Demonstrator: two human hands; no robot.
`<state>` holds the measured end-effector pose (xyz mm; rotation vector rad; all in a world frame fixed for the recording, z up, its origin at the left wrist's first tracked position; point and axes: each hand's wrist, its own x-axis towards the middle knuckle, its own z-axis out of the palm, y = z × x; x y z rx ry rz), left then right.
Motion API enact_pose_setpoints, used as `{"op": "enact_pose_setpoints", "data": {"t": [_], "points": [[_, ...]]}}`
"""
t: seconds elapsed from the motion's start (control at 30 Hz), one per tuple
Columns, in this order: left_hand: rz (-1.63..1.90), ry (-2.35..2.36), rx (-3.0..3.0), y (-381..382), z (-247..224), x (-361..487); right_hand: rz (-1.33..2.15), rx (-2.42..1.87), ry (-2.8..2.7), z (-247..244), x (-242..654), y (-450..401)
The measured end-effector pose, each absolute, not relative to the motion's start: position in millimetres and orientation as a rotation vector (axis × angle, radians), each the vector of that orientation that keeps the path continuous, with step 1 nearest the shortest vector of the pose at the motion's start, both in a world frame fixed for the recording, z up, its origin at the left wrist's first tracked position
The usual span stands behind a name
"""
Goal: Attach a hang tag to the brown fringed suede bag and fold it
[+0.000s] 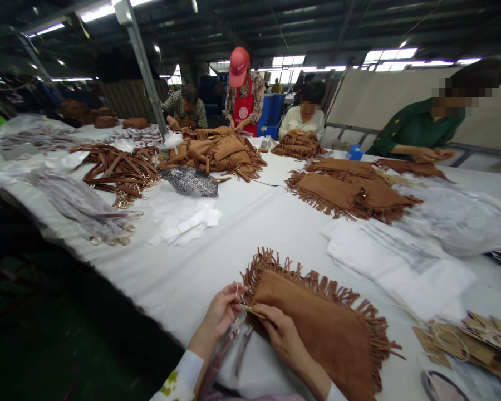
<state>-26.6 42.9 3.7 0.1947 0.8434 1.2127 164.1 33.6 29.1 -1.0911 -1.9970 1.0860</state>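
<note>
A brown suede bag [313, 323] with fringed edges lies flat on the white-covered table [183, 284], right in front of me. Its near left corner is where both hands meet. My left hand [225, 308] is closed in a pinch on a thin white string [242, 301]. The fingers of my right hand [280, 328] press on a small tan tag [255, 312] at the bag's corner, and the string runs to it. Below my hands hangs a plastic-wrapped strap [227, 351], partly hidden by my left forearm.
Kraft tags [471, 342] with strings lie at the right, near white printed cloth bags [396, 262]. Fringed bags [338, 192] are stacked further back. Brown straps [117, 172] and plastic-wrapped straps [83, 206] fill the left. Several co-workers, one in a red apron [244, 106], work around the table.
</note>
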Motion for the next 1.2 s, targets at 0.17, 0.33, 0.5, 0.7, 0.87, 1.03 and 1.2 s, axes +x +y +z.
{"op": "enact_pose_setpoints", "data": {"t": [0.17,0.33,0.5,0.7,0.87,1.03,1.2], "points": [[1.122,0.921,0.327,41.8,13.6,-20.5,1.27,-1.253,-1.562,31.2,145.5,58.8],[1.116,1.123,0.74,46.6,17.3,-19.9,1.301,-1.141,-1.743,43.3,134.8,73.4],[0.985,1.375,1.13,49.1,25.0,-22.2,1.279,-1.077,-1.918,54.0,133.7,76.5],[0.824,1.526,1.562,44.9,47.0,-15.4,1.126,-1.353,-1.911,49.0,132.1,77.4],[0.727,1.627,1.686,44.1,52.8,-5.4,0.855,-1.492,-1.937,41.8,125.2,73.6],[0.734,1.747,1.572,50.6,44.8,1.3,0.599,-1.48,-2.066,40.4,122.4,72.8],[0.807,1.66,1.31,59.7,31.4,1.0,0.644,-1.507,-2.052,31.2,130.6,78.7]]}}
